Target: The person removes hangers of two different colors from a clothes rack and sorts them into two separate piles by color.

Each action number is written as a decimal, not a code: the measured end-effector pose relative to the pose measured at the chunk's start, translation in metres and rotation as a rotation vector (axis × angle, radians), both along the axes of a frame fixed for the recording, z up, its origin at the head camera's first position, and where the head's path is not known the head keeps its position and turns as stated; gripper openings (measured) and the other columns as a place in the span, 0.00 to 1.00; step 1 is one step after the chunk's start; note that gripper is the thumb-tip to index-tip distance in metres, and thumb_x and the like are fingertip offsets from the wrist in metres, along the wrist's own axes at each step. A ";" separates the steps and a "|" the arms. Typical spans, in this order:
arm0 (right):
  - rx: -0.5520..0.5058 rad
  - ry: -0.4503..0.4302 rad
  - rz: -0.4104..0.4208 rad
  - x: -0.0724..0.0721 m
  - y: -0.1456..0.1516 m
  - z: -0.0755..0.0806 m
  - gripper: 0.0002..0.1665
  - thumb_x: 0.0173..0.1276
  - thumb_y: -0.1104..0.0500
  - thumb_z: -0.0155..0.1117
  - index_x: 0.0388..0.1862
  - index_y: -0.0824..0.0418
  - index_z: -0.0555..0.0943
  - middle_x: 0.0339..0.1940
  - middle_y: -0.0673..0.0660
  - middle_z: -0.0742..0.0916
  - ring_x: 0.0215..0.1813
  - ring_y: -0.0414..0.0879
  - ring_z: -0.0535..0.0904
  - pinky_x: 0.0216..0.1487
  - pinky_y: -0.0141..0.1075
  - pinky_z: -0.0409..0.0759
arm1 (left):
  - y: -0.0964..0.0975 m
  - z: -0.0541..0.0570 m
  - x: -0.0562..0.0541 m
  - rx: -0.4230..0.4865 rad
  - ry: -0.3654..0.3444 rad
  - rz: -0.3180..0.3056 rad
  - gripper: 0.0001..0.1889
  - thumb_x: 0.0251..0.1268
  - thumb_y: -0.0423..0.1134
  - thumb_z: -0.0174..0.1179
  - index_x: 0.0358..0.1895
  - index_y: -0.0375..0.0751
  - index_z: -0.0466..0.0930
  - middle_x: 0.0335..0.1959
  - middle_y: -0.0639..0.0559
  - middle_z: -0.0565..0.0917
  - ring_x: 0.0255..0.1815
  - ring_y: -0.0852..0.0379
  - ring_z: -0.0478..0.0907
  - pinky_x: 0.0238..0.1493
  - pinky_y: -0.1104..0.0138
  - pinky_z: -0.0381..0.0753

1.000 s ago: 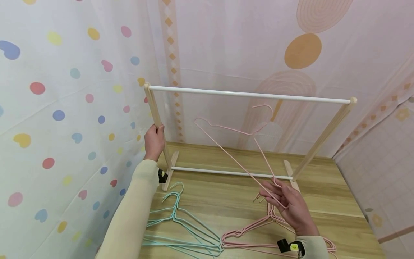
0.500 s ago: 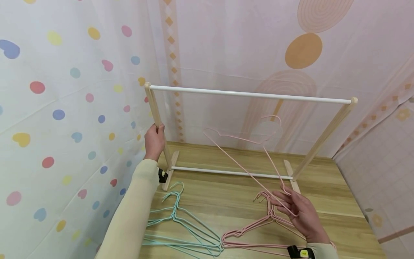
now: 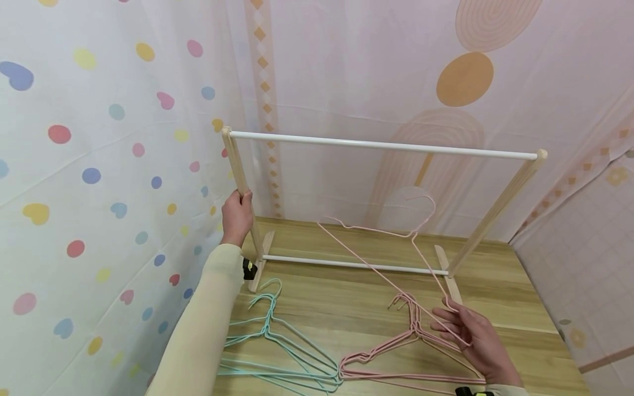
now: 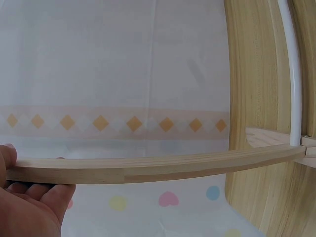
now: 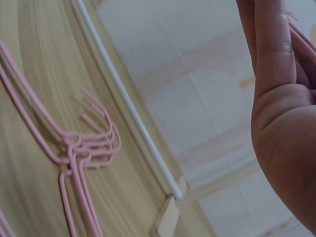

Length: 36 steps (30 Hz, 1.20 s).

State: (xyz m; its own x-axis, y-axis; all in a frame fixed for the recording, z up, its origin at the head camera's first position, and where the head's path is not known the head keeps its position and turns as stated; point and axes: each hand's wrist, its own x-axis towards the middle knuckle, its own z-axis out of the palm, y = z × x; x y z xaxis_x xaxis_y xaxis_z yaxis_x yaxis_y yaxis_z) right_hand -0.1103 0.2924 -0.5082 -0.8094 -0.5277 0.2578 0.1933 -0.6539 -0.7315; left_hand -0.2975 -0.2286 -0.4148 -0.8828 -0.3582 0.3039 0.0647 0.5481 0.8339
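My left hand grips the left wooden post of a clothes rack. The left wrist view shows the thumb on one side of the post and fingers on the other. My right hand holds a thin pink clothes hanger by one end, its hook raised and pointing away from me. The hanger is in the air, below the white top rail in the head view. Near this hand, several pink hangers lie stacked on the wooden surface. The right wrist view cuts off most of the held hanger.
Several teal hangers lie at the left front, their ends meeting the pink stack. A white lower bar joins the rack's wooden feet. Patterned curtains stand behind and at both sides of the wooden surface.
My right hand has moved right and down towards me, and the held hanger has come lower, away from the top rail. My left hand has stayed on the post.
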 end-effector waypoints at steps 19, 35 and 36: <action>0.112 -0.132 0.124 0.013 0.047 -0.007 0.36 0.82 0.60 0.14 0.69 0.60 0.72 0.61 0.63 0.79 0.59 0.60 0.76 0.55 0.40 0.75 | 0.000 0.001 0.000 -0.002 -0.009 0.008 0.19 0.79 0.47 0.45 0.48 0.32 0.76 0.25 0.42 0.69 0.25 0.46 0.67 0.28 0.58 0.68; 0.175 -0.169 0.259 0.014 0.079 -0.020 0.38 0.81 0.60 0.11 0.70 0.59 0.70 0.64 0.59 0.78 0.59 0.55 0.78 0.55 0.41 0.76 | -0.001 0.001 0.000 -0.012 -0.019 0.001 0.21 0.79 0.48 0.44 0.46 0.30 0.75 0.25 0.43 0.69 0.24 0.47 0.66 0.26 0.59 0.67; 0.178 -0.175 0.265 0.014 0.081 -0.020 0.38 0.81 0.60 0.11 0.70 0.60 0.70 0.64 0.59 0.78 0.59 0.55 0.78 0.55 0.42 0.76 | -0.001 0.001 0.001 -0.010 -0.020 0.000 0.21 0.79 0.48 0.44 0.46 0.30 0.75 0.25 0.43 0.69 0.24 0.47 0.66 0.26 0.59 0.67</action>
State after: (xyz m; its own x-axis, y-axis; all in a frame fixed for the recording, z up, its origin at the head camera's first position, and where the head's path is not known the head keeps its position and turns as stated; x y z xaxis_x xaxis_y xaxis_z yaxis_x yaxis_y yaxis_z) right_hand -0.0959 0.3735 -0.5283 -0.6625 -0.7489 0.0127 0.4710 -0.4297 -0.7704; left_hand -0.2970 -0.2295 -0.4140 -0.8885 -0.3555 0.2902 0.0482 0.5566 0.8294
